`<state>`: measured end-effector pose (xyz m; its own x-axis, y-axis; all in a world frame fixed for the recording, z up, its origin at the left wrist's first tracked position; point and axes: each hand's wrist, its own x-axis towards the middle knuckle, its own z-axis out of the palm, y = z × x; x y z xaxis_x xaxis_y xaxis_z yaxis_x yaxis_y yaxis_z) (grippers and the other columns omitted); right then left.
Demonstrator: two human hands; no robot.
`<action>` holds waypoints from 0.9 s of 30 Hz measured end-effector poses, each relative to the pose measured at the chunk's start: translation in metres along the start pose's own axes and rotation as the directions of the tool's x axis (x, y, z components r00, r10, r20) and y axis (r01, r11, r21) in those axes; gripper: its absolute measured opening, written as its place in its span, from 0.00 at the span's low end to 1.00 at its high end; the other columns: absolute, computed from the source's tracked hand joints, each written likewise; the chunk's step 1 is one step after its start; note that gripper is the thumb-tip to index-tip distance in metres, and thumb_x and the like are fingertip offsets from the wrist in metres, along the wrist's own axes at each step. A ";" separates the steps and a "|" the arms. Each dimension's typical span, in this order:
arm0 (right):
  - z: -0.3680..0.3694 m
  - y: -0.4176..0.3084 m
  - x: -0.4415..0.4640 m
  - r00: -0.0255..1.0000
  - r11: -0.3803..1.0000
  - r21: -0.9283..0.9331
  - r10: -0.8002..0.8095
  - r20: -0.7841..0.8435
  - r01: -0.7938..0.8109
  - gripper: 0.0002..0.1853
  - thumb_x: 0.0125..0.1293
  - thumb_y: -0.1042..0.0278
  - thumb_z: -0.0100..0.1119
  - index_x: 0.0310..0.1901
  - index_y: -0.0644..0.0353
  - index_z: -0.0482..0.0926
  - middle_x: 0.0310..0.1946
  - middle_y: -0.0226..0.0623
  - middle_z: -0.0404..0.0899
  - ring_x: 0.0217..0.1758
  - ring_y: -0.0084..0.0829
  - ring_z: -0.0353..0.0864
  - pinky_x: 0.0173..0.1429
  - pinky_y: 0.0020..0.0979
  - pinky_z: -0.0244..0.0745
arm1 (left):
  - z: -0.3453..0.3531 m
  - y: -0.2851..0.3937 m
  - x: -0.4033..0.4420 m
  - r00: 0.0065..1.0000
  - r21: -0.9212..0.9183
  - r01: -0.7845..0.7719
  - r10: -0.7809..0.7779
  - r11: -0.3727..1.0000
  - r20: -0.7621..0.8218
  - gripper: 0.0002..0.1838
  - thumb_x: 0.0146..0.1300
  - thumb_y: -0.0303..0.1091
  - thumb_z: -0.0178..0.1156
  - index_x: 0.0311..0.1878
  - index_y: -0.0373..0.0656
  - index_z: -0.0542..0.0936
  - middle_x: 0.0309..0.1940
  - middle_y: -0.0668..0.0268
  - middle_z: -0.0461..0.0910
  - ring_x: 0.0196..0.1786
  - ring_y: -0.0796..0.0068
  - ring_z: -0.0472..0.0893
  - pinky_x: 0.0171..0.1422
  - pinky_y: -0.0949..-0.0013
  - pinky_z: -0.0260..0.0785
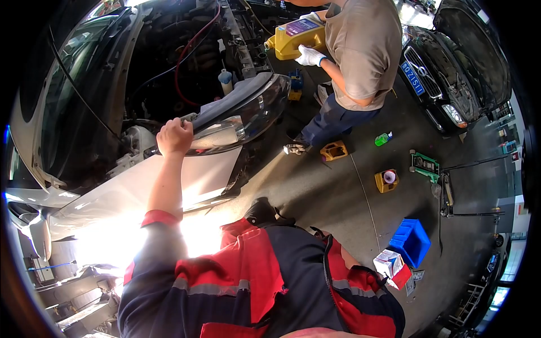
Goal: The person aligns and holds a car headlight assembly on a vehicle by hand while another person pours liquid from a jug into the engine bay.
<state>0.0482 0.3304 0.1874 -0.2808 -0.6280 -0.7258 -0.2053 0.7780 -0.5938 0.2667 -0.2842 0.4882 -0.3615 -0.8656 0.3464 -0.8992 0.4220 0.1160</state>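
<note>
My left hand (174, 137) is closed, its fingers wrapped around the rear corner of the headlight (220, 132) at the front of a light-coloured car. Beside this hand lie the pale fender (163, 174) and the open engine bay (169, 62). My right hand is out of sight; only part of that forearm (349, 259) shows beside the jacket. A white and red box (389, 262) is near the right sleeve, against a blue bin (414, 242) on the floor.
Across the headlight, a gloved co-worker (360, 50) tilts a yellow jug (298, 39) over the car's front. On the floor are yellow containers (333, 151), a green bottle (383, 139) and a green floor jack (424, 166). A black car (431, 79) stands at the right, hood up.
</note>
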 end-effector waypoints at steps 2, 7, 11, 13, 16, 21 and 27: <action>0.002 0.006 0.005 1.000 1.000 -0.014 -0.005 0.004 0.005 0.17 0.64 0.54 0.63 0.43 0.60 0.82 0.27 0.30 0.78 0.33 0.28 0.77 0.36 0.37 0.70 | -0.001 0.000 0.000 1.000 0.001 0.004 -0.004 1.000 0.007 0.17 0.67 0.46 0.55 0.34 0.44 0.83 0.36 0.58 0.86 0.44 0.52 0.85 0.51 0.49 0.74; 0.007 0.024 0.015 1.000 0.999 0.037 -0.017 0.017 0.016 0.16 0.63 0.54 0.63 0.41 0.60 0.81 0.26 0.29 0.77 0.32 0.28 0.76 0.36 0.37 0.70 | -0.002 0.001 0.000 1.000 -0.003 0.013 -0.013 1.000 0.021 0.17 0.67 0.46 0.55 0.34 0.44 0.83 0.37 0.58 0.86 0.44 0.52 0.85 0.51 0.49 0.74; 0.004 0.015 0.009 1.000 1.000 0.023 -0.018 0.005 0.018 0.16 0.63 0.54 0.63 0.41 0.59 0.81 0.26 0.29 0.77 0.32 0.28 0.76 0.36 0.37 0.69 | -0.001 0.000 0.001 1.000 -0.003 0.011 -0.011 1.000 0.021 0.17 0.67 0.46 0.55 0.34 0.44 0.83 0.37 0.58 0.86 0.44 0.52 0.85 0.51 0.49 0.74; 0.003 0.013 0.008 1.000 1.000 0.023 -0.018 0.002 0.018 0.16 0.63 0.54 0.63 0.40 0.59 0.81 0.26 0.29 0.77 0.32 0.28 0.76 0.36 0.37 0.69 | -0.001 0.000 0.000 1.000 -0.002 0.010 -0.009 1.000 0.020 0.17 0.67 0.46 0.55 0.34 0.44 0.83 0.37 0.58 0.86 0.44 0.52 0.85 0.51 0.49 0.74; 0.003 0.011 0.006 1.000 1.000 0.021 -0.017 0.003 0.017 0.16 0.63 0.54 0.63 0.40 0.59 0.81 0.25 0.29 0.77 0.32 0.28 0.76 0.35 0.37 0.69 | -0.001 0.001 0.000 1.000 0.000 0.007 -0.007 1.000 0.011 0.16 0.67 0.46 0.55 0.35 0.44 0.83 0.36 0.58 0.86 0.44 0.52 0.85 0.51 0.49 0.74; 0.002 0.010 0.006 1.000 1.000 0.017 -0.016 0.004 0.016 0.15 0.62 0.54 0.64 0.39 0.59 0.80 0.25 0.29 0.76 0.31 0.27 0.75 0.35 0.37 0.69 | 0.000 0.000 0.000 1.000 -0.004 0.003 -0.003 1.000 0.002 0.16 0.67 0.46 0.55 0.34 0.44 0.83 0.36 0.58 0.86 0.44 0.52 0.85 0.51 0.49 0.74; 0.001 0.010 0.005 1.000 1.000 0.014 -0.011 0.007 0.011 0.15 0.62 0.54 0.64 0.38 0.58 0.80 0.25 0.28 0.76 0.31 0.27 0.75 0.35 0.36 0.68 | 0.002 0.000 0.000 1.000 -0.001 -0.002 0.002 1.000 -0.008 0.16 0.67 0.46 0.55 0.34 0.45 0.83 0.36 0.59 0.86 0.44 0.52 0.85 0.51 0.49 0.74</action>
<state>0.0461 0.3351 0.1778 -0.2720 -0.6369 -0.7214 -0.1957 0.7706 -0.6065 0.2668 -0.2845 0.4865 -0.3610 -0.8626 0.3545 -0.8982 0.4238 0.1165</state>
